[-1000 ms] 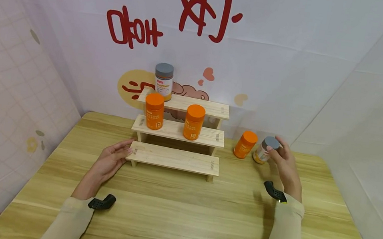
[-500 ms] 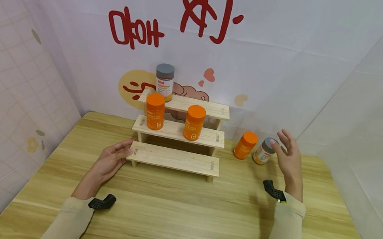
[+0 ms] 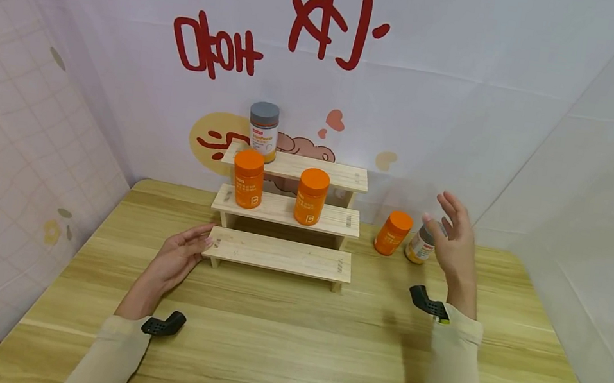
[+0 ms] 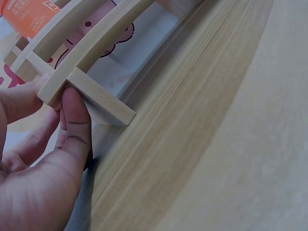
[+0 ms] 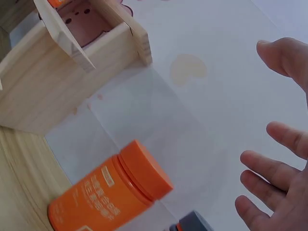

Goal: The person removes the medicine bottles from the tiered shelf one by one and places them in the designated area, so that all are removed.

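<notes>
My left hand (image 3: 176,263) pinches the left end of the lowest board of a three-step wooden shelf (image 3: 281,254); in the left wrist view the thumb lies under the board's corner, a finger on the other side. On the right, my right hand (image 3: 456,240) is raised with fingers spread and holds nothing. It partly covers a grey-lidded jar (image 3: 420,250) standing on the table. Left of that jar stands an orange jar (image 3: 393,234), large in the right wrist view. Two more orange jars, one left (image 3: 248,180) and one right (image 3: 311,197), stand on the middle step.
Another grey-lidded jar (image 3: 263,134) stands at the left of the top step. Behind the shelf hangs a white printed cloth (image 3: 440,105), close to the table's back edge. The wood-grained table (image 3: 287,344) stretches in front of the shelf.
My right hand has let go of the grey-lidded jar's lid, lifted off it with fingers spreading, then shifted slightly left. The left hand has stayed at the shelf.
</notes>
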Available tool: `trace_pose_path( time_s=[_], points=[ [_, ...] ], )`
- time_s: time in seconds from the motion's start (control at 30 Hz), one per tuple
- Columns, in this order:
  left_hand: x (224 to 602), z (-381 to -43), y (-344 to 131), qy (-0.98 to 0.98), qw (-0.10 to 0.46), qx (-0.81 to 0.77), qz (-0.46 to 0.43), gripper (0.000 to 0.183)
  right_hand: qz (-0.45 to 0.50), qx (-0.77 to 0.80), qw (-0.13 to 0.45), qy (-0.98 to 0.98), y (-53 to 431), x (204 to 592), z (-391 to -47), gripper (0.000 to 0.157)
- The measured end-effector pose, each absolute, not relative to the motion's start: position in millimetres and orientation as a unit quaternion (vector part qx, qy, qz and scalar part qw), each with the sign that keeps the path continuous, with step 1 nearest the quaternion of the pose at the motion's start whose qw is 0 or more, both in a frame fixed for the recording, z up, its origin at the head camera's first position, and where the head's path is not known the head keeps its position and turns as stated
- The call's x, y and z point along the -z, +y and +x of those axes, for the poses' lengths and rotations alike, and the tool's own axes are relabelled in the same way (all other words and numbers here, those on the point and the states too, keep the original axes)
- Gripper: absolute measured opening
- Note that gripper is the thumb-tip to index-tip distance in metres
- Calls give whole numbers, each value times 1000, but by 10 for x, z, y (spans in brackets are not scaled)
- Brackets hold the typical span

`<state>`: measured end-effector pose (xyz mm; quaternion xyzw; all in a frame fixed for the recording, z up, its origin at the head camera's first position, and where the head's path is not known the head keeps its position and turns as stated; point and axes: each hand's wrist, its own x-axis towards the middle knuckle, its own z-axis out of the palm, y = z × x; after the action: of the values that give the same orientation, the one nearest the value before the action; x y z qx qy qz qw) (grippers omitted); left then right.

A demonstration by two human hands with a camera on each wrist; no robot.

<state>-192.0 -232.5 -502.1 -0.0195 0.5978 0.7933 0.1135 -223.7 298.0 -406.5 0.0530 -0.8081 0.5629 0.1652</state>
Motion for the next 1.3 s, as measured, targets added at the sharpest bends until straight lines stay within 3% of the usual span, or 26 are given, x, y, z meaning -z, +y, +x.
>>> trace_pose_path(
  time_s=[0.33,0.8,1.3],
  points=[
    [5024,-1919,-2313,595,111,-796,-16,65,87,-569,120,-809,2748,3993,-2202,74],
    [5012,-1923,-2320,597,112,-794,-18,64,149,-614,76,-771,2333,3966,-2218,63],
    [5050,-1915,-2339,595,116,-795,-12,57,225,-604,64,-762,1881,3699,-2253,66]
  ],
)
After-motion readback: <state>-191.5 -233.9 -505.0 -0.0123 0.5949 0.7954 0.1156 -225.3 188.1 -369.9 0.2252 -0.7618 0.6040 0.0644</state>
